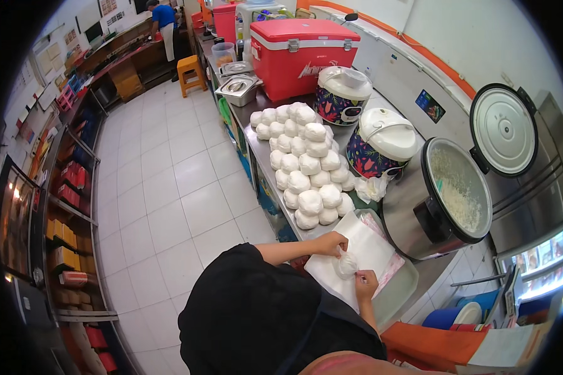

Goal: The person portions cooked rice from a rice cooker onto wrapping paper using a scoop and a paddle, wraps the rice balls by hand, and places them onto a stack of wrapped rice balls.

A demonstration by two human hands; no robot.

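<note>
A round white wrapped bundle (346,265), probably rice, rests on a stack of white paper sheets (373,246) right in front of me. Above it, my left hand (333,243) pinches the gathered upper end of its thin wrapper. The fingers of my right hand (367,284) are closed at the bundle's lower right edge, pinching the wrapper there. Under the sheets lies a pale green tray (406,286). Beyond them, a stepped pile of similar white bundles (309,164) covers part of the steel counter (245,119).
A large steel rice cooker (403,211) holding white rice stands right of the sheets, its lid (503,129) raised. Two floral rice cookers (377,140) and a red cooler box (300,61) stand farther along. A person (164,28) stands at a far counter.
</note>
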